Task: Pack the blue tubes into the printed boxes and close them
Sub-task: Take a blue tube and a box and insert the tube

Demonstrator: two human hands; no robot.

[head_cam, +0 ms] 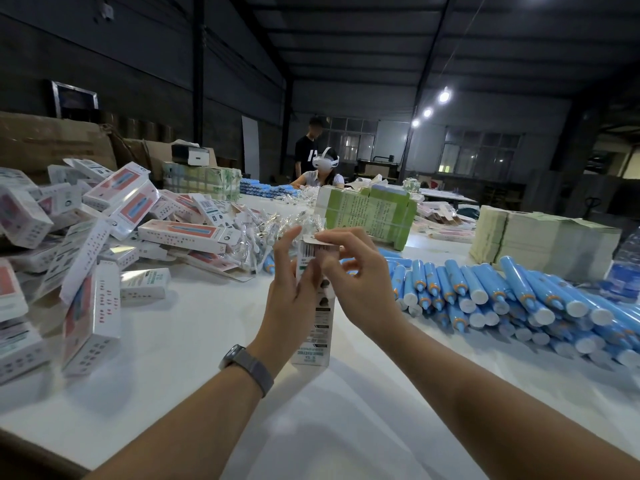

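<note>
Nearby, blue tubes beside boxes.

Box I'm on: white w/ black barcode stripes, dark icons, teal print. Tubes light blue, orange collars, white caps. Packed boxes white w/ coral-pink panels. Table white. My watch strap grey. Green bundles behind.
</note>
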